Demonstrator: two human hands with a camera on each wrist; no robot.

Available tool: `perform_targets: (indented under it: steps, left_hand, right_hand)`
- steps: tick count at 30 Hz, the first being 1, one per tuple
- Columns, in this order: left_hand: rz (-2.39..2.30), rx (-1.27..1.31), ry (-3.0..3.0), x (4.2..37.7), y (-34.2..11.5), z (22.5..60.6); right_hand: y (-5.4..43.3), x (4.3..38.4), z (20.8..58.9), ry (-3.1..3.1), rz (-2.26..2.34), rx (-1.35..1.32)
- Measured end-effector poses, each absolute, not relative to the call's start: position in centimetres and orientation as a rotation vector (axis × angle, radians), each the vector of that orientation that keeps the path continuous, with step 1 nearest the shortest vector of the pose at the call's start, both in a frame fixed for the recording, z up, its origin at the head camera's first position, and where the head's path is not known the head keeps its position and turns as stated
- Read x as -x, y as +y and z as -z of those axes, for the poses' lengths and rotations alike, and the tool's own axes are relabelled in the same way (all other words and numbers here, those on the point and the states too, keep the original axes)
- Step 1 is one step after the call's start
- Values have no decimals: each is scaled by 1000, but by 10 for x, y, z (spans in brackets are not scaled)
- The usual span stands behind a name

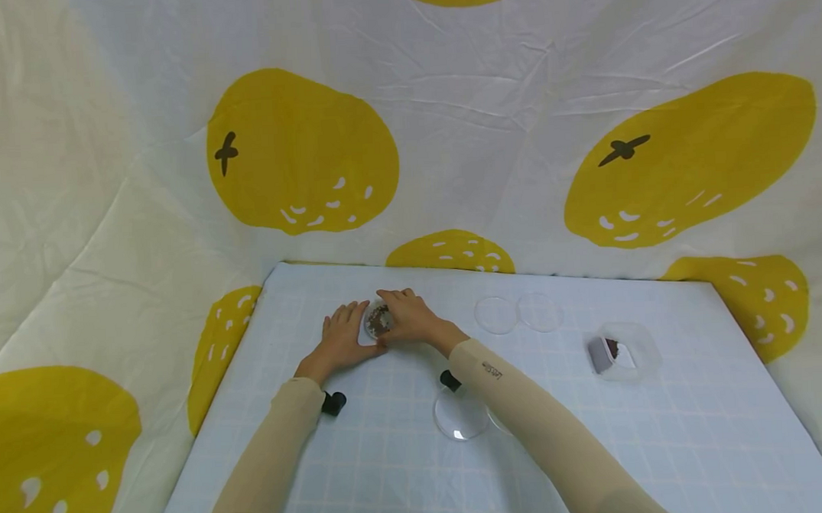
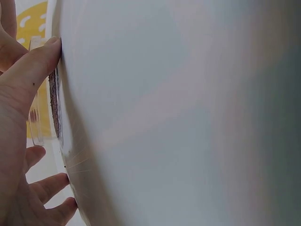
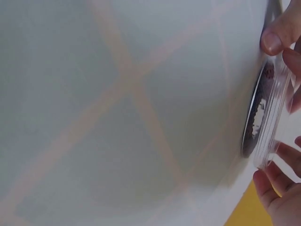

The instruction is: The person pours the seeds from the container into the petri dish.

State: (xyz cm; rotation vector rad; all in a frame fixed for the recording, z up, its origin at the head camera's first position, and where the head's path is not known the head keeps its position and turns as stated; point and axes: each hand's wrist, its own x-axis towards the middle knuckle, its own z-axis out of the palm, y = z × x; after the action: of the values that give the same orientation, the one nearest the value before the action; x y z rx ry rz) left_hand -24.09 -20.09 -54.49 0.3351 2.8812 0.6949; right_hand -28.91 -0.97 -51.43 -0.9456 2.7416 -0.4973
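A small round clear dish (image 1: 378,321) with brown granules lies on the table between both hands. The right hand (image 1: 414,319) reaches over its right side and holds a clear round lid (image 3: 273,117) by the rim, just above the dish. In the left wrist view the lid (image 2: 35,117) stands slightly apart from the dish. At the left side is the left hand (image 1: 341,340), its thumb (image 2: 40,61) against the dish's edge and its other fingers spread out towards the table. Part of the dish is hidden under the right hand.
Two clear round dish pieces (image 1: 495,315) lie side by side at the back. Another clear pair (image 1: 461,413) is nearer, partly behind the right sleeve. Farther right, a clear tub (image 1: 645,349) holds a small container with brown material. Printed fabric walls surround the table (image 1: 385,456).
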Motion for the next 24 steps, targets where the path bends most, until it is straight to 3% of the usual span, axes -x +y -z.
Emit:
perform_targets:
  steps: [24]
  left_hand:
    - [-692,-327,2863,237,-199,537]
  right_hand:
    - [-4,288,511,2719,502,917]
